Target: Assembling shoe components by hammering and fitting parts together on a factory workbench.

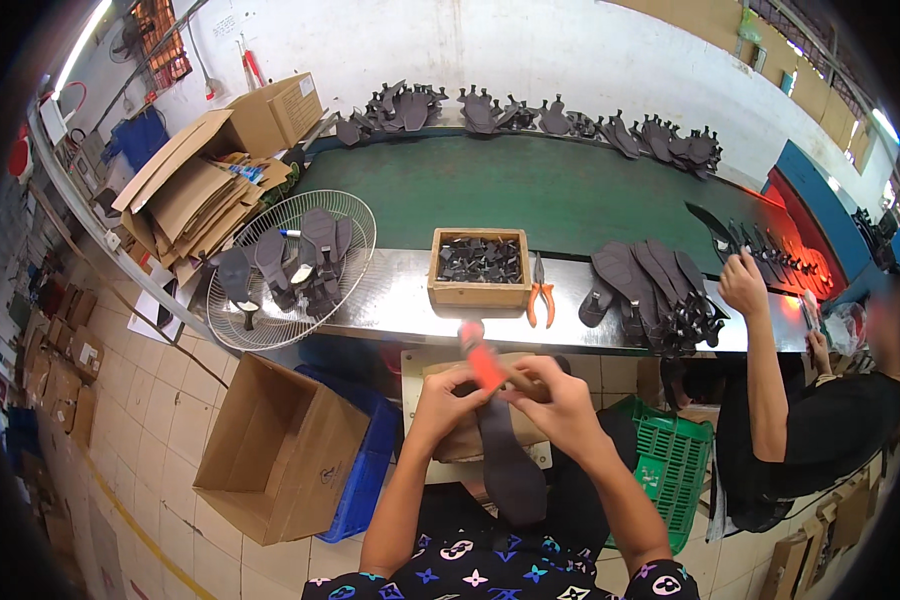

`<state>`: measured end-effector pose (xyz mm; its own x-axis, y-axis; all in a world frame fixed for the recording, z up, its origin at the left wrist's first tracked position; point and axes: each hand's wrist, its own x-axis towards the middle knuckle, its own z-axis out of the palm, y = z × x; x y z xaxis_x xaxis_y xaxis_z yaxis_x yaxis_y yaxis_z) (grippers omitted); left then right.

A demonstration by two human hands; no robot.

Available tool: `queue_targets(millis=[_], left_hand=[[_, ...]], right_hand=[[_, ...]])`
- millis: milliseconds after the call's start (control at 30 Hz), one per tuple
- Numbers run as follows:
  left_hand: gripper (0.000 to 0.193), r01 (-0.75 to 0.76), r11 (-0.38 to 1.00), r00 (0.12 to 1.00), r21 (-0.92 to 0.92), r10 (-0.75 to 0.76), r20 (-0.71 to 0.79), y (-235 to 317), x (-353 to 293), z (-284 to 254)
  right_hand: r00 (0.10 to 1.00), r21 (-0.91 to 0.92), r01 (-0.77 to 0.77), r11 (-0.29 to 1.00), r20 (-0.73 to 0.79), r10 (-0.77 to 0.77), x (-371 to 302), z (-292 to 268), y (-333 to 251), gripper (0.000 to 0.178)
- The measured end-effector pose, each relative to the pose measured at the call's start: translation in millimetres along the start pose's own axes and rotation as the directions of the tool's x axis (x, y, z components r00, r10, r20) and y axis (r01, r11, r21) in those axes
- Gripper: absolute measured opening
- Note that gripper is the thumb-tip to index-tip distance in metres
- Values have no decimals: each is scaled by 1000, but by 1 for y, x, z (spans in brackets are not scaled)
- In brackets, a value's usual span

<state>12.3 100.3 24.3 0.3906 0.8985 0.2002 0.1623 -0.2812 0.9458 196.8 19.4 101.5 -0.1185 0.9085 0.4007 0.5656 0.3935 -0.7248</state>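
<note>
In front of me my right hand (pixel 562 398) is closed around the wooden handle of a hammer (pixel 485 368) with a red head, which is a little blurred. Close by on the left, my left hand (pixel 445 398) pinches the far end of a dark grey sandal sole (pixel 513 470). The sole stretches from the fingers back toward my lap, over a pale block (pixel 460 445). What the left fingertips press on is partly hidden behind the hammer head.
Ahead stand a wooden box (pixel 480 294) of small black pieces, orange-handled pliers (pixel 541 300) and piled sandals (pixel 650 285). A wire basket (pixel 360 262) holds more sandals. A green conveyor belt (pixel 470 190) lies behind. Cardboard box (pixel 310 460), green crate (pixel 670 440) and a co-worker (pixel 820 440) flank me.
</note>
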Motion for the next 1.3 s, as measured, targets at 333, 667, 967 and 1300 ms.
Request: queue_targets(millis=[333, 667, 967, 1300], left_hand=[[25, 30, 991, 999, -133, -24, 47, -3, -3, 1], [46, 40, 993, 996, -107, -30, 89, -3, -8, -1], [130, -51, 836, 991, 546, -26, 133, 0, -21, -3], [129, -31, 835, 983, 550, -75, 170, 0, -24, -5]], right_hand=[[988, 48, -146, 988, 65, 142, -48, -20, -38, 58], [996, -146, -34, 989, 79, 46, -48, -16, -42, 59], [990, 195, 38, 980, -138, -11, -50, -33, -75, 34], [970, 51, 95, 994, -229, -81, -62, -49, -74, 18]])
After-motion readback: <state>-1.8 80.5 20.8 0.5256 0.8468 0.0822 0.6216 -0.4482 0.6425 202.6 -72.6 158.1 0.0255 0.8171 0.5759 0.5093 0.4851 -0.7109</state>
